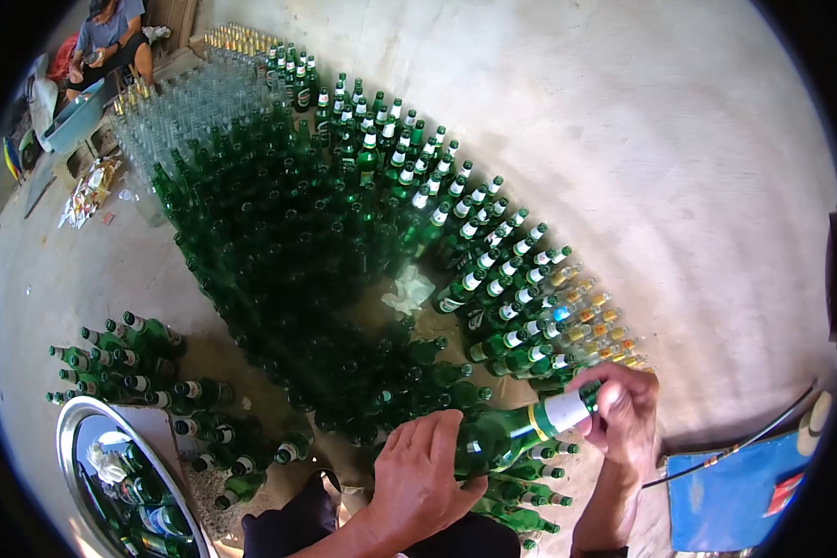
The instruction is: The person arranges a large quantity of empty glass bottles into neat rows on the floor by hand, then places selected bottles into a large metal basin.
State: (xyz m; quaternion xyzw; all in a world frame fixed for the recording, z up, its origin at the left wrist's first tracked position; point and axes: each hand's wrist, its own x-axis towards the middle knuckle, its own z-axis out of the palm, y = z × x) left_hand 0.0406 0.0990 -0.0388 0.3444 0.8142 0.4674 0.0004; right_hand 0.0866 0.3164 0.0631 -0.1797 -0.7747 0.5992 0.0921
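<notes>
A green glass bottle (502,435) lies tilted between my two hands, its neck up to the right with a white label and a yellow band. My left hand (420,472) is wrapped round the bottle's body; the base is hidden behind it. At the neck, the fingers of my right hand (621,409) are closed just by the mouth and label edge. Below the held bottle, several green bottles (521,493) stand close to my knees. A metal basin (65,437) at the lower left holds dark liquid, several green bottles (163,519) and a crumpled white cloth (110,462).
Packed green bottles (279,214) cover the middle floor, with clear bottles (186,102) behind and white-necked ones (456,209) along the wall. Another group (126,358) stands left. A blue box (735,493) sits right. A person (112,42) sits by a blue tub (76,119).
</notes>
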